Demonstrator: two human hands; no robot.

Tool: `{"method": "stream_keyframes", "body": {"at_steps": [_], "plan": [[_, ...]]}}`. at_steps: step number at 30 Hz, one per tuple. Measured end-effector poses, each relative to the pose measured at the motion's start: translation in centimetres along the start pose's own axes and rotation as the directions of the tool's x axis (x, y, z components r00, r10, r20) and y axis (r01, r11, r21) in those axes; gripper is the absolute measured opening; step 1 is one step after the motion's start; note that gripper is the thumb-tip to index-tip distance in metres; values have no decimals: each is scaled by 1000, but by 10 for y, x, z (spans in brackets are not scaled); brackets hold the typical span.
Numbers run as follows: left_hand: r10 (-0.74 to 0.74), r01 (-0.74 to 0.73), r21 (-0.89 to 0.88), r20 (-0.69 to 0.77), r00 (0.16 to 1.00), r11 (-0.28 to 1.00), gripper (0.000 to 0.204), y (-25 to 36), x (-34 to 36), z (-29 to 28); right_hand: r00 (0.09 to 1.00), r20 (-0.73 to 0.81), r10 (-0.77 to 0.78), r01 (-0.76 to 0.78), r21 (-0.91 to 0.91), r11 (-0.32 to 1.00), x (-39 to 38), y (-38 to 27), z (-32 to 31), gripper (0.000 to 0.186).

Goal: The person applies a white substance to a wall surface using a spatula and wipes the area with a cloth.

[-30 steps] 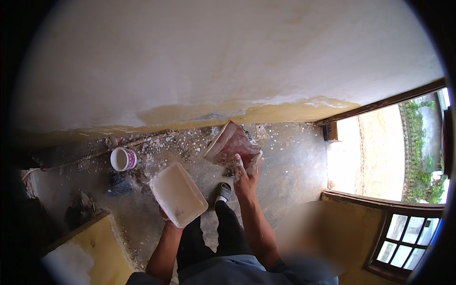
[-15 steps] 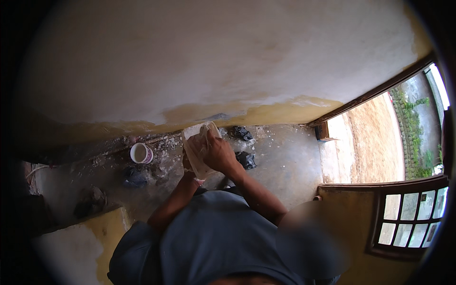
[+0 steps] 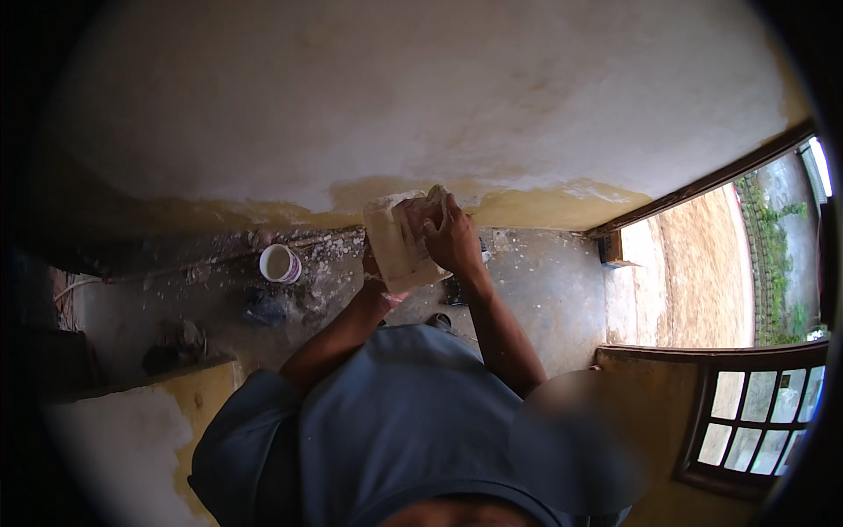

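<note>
In front of my chest I hold a pale, roughly rectangular board or shallow tray (image 3: 388, 244), smeared with whitish paste. My left hand (image 3: 371, 265) supports it from its left side and behind; most of those fingers are hidden by it. Over its right part, my right hand (image 3: 455, 241) is closed, fingers bent around something whitish and flat (image 3: 434, 198) that I cannot make out. That hand lies against or just above the smeared surface. Beyond both hands rises a wall (image 3: 421, 105) coated mostly white, with bare yellow patches along its foot.
A white bucket (image 3: 280, 263) stands on the splattered grey floor (image 3: 544, 290) to the left. Dark bags (image 3: 263, 306) lie near it. Far right are a doorway onto bare ground (image 3: 702, 263), a small box (image 3: 615, 249) and a paned window (image 3: 760, 413). A low wall (image 3: 132, 439) stands lower left.
Both hands have moved right and slightly up in the picture, carrying the pale board. It has turned more level, and my right hand has shifted toward its right edge.
</note>
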State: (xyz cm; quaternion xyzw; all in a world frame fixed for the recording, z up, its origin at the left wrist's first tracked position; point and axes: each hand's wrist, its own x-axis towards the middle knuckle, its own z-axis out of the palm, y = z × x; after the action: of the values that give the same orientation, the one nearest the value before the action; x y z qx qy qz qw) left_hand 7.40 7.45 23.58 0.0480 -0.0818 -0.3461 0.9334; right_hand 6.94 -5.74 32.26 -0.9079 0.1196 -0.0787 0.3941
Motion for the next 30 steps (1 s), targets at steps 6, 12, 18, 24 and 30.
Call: {"method": "stream_keyframes", "body": {"at_steps": [6, 12, 18, 24, 30], "plan": [[-17, 19, -29, 55, 998, 999, 58, 0, 5, 2, 999, 44, -20, 20, -15, 1000, 0, -4, 1, 37], [60, -63, 54, 71, 996, 997, 56, 2, 15, 7, 998, 52, -21, 21, -3, 1000, 0, -15, 4, 44], [39, 6, 418, -100, 994, 908, 49, 6, 28, 10, 999, -41, -15, 21, 132, 991, 26, 11, 9, 28], [-97, 102, 135, -44, 994, 986, 53, 18, 46, 26, 991, -135, 4, 69, 530, 845, 38, 39, -30, 35], [-151, 151, -6, -2, 989, 989, 54, 19, 53, 31, 991, -51, 122, -47, 728, 684, 36, 68, -42, 30]]}}
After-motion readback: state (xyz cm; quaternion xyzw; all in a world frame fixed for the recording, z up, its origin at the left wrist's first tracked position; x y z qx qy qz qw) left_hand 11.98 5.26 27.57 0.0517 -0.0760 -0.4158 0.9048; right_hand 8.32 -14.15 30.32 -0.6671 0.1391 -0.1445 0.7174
